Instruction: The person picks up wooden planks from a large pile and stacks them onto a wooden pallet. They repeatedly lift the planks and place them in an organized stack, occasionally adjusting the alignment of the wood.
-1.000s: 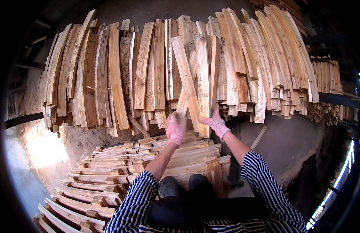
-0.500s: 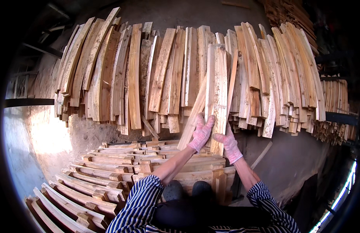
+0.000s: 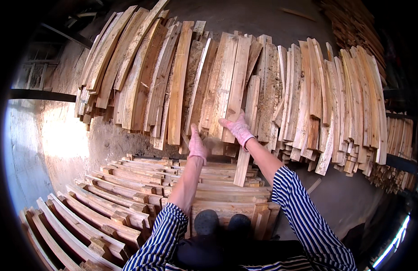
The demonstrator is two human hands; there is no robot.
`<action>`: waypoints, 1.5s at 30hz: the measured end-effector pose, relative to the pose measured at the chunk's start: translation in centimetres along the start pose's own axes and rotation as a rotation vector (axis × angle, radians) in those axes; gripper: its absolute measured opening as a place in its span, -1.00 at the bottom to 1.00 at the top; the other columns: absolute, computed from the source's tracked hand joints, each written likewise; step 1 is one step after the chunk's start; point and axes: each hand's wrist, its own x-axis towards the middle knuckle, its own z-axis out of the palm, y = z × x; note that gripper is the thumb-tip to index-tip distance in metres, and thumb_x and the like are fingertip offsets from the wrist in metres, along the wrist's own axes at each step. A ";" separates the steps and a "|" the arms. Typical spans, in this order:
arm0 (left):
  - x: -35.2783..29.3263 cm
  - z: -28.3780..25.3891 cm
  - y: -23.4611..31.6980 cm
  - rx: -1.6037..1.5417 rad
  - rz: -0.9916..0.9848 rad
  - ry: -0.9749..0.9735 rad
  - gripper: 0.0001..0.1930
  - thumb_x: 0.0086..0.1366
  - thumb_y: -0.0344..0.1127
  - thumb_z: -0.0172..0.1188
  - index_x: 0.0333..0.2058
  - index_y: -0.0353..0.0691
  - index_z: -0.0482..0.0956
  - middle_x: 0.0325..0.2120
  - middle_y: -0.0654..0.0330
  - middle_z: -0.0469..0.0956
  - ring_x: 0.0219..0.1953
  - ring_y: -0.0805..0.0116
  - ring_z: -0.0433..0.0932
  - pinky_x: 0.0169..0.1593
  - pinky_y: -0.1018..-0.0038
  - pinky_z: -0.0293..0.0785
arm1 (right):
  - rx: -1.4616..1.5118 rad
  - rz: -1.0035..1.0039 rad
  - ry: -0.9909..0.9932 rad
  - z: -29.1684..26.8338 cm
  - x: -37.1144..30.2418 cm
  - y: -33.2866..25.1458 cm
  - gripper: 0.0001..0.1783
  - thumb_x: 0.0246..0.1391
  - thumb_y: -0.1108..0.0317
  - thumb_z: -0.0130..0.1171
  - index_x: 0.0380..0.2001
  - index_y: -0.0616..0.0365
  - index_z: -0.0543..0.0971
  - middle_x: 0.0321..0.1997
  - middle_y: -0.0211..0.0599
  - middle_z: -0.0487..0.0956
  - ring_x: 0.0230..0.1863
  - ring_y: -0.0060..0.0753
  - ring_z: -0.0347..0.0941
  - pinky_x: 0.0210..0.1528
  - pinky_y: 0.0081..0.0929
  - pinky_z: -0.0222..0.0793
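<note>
Both my hands wear pink-and-white gloves and reach to the near ends of a row of rough wooden planks. My right hand (image 3: 239, 129) is closed on the edge of a pale plank (image 3: 238, 77), its thumb across the top. The fingers farther under are hidden. My left hand (image 3: 196, 145) is at the near end of the neighbouring planks (image 3: 220, 86), its fingers stretched out and pointing away from me. Just right of my right hand, one narrow plank (image 3: 242, 167) sticks out toward me past the others.
Below the row, spaced layers of boards with small blocks (image 3: 141, 197) form a stack around my feet (image 3: 206, 222). Dark bars (image 3: 42, 94) project at both sides. More planks (image 3: 400, 140) are piled at the right, and darker wood (image 3: 353, 29) lies at the far right.
My hands have moved left, away from where both gripped upright-held planks. Those planks now lie on the row. My left hand has opened, and the whole view has shifted and tilted.
</note>
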 end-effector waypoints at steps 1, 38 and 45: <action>1.8 -1.8 0.9 -0.093 -0.022 -0.017 -0.03 0.22 0.50 0.13 0.14 -0.42 0.41 0.00 -0.15 0.56 0.06 0.01 0.54 0.15 0.06 0.49 | 0.024 0.006 -0.049 1.5 -1.2 -1.1 0.48 -0.16 -0.26 0.50 0.55 0.00 -0.28 0.52 0.25 0.11 0.53 0.24 0.01 0.55 0.01 -0.07; -22.4 4.0 5.2 0.447 -0.026 -0.547 -0.07 0.20 -0.06 0.45 0.33 -0.52 0.17 0.22 -0.27 0.41 0.25 0.01 0.44 0.27 0.22 0.46 | 0.886 -0.063 -0.356 -11.7 -14.1 1.3 -0.32 0.14 -0.05 0.35 0.17 0.19 0.49 0.07 -0.22 0.62 0.02 -0.37 0.58 0.06 -0.34 0.55; -41.2 5.2 11.2 0.440 0.213 -0.603 0.05 0.24 0.10 0.35 0.41 -0.48 -0.03 0.23 -0.25 0.39 0.26 0.01 0.44 0.26 0.19 0.49 | 0.822 -0.139 -0.439 -21.4 -29.0 -5.9 0.08 0.03 -0.13 0.43 0.41 0.33 0.20 0.34 -0.13 0.45 0.34 -0.13 0.36 0.37 -0.26 0.33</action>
